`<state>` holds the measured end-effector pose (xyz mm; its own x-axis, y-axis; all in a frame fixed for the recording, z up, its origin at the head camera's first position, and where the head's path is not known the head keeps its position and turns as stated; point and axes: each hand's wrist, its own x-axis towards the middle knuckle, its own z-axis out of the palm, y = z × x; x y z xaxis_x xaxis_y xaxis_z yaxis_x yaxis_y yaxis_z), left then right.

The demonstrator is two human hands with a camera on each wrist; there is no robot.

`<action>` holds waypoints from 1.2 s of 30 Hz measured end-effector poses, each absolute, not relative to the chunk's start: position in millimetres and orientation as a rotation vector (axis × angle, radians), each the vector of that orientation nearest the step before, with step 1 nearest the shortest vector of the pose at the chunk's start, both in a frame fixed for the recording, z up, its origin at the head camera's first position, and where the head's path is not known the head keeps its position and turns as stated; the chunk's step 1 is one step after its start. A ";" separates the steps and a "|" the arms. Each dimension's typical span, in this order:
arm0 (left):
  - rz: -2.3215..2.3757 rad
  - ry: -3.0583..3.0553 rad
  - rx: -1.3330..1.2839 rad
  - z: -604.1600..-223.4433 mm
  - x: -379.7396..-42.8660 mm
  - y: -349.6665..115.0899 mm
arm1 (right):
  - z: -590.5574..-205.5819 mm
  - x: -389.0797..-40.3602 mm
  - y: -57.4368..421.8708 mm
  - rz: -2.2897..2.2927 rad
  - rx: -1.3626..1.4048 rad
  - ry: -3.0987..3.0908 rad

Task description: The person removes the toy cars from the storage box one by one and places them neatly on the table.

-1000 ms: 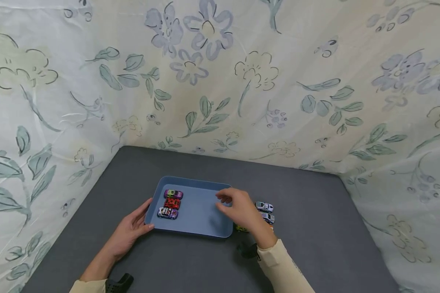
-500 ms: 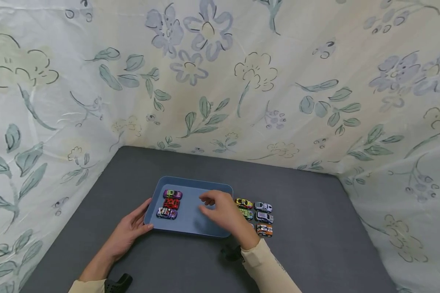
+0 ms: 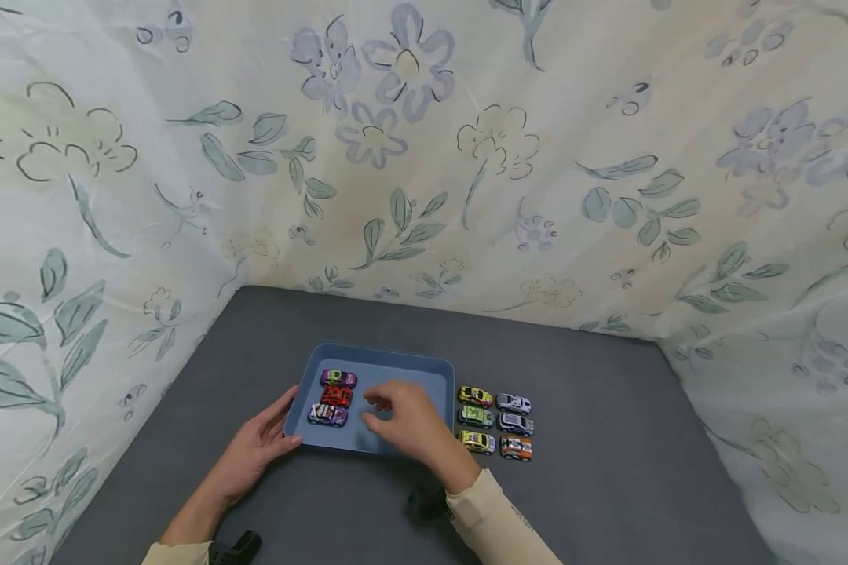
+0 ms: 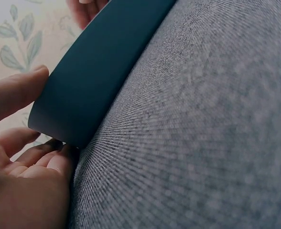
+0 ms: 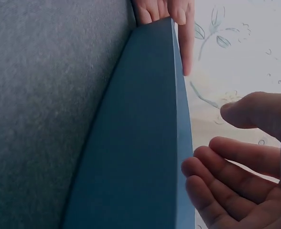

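A shallow blue tray [image 3: 378, 357] lies on the dark table. Three toy cars stand along its left side: a purple and green one [image 3: 338, 378], a red one [image 3: 336, 395] and a purple and white one [image 3: 327, 415]. My left hand [image 3: 254, 449] holds the tray's near left corner, thumb on the front side and fingers along the left wall. Over the middle of the tray hovers my right hand [image 3: 404, 420], its fingers loosely bent and apart from the thumb. Nothing shows between them, and in the right wrist view the right hand [image 5: 241, 186] holds nothing.
Just right of the tray, several toy cars stand in two columns, among them a yellow one [image 3: 475, 395], a green one [image 3: 476, 417], a silver one [image 3: 514, 424] and an orange one [image 3: 517, 448]. A flowered cloth [image 3: 495, 251] hangs around the table [image 3: 593, 439].
My right hand has moved left across the tray, from its right edge to its middle, uncovering the cars on the right. My left hand has stayed at the tray's corner.
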<state>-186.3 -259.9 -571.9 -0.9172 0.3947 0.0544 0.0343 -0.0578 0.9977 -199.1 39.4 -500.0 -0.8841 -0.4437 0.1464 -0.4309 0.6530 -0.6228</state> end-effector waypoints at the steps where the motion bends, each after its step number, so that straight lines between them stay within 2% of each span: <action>1: 2.065 1.955 0.459 -572.0 -186.1 -259.5 | -501.2 -199.2 38.4 -1.052 -0.748 2.832; 20: 2.074 1.945 0.497 -557.2 -183.9 -261.9 | -496.0 -206.2 10.9 -0.930 -0.720 2.817; 36: 2.076 1.896 0.501 -572.3 -190.2 -262.6 | -512.8 -212.1 -11.3 -0.716 -0.722 2.896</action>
<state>-190.2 -262.6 -572.3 -0.8993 0.4329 0.0626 0.0230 -0.0960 0.9951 -212.1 -11.3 -512.8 -0.8868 -0.4604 0.0413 -0.4266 0.7807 -0.4567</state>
